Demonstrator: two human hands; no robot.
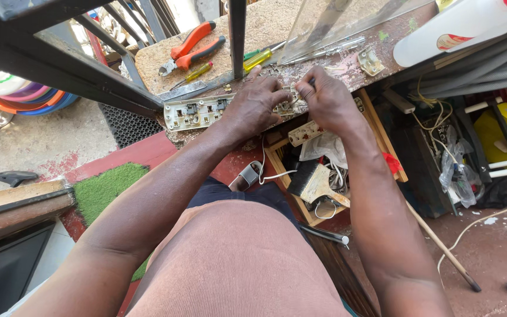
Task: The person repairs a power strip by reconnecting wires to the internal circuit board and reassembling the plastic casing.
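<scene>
Head view: left hand (254, 105) pins the opened socket strip (198, 113) on the workbench (277, 23); right hand (327, 100) pinches a wire at its end. Mid-wiring, probably; next calls for fine fingertip control.

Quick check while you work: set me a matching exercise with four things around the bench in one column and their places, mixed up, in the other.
Things:
1. orange-handled pliers
2. paintbrush
3. white power strip
4. white plastic jug

Places:
A. in the open wooden drawer below the bench
B. on the benchtop's far right corner
C. under the left hand, at the bench's near edge
D. on the benchtop beyond the hands, beside a yellow screwdriver

Pairs: 1-D, 2-A, 3-C, 4-B
</scene>
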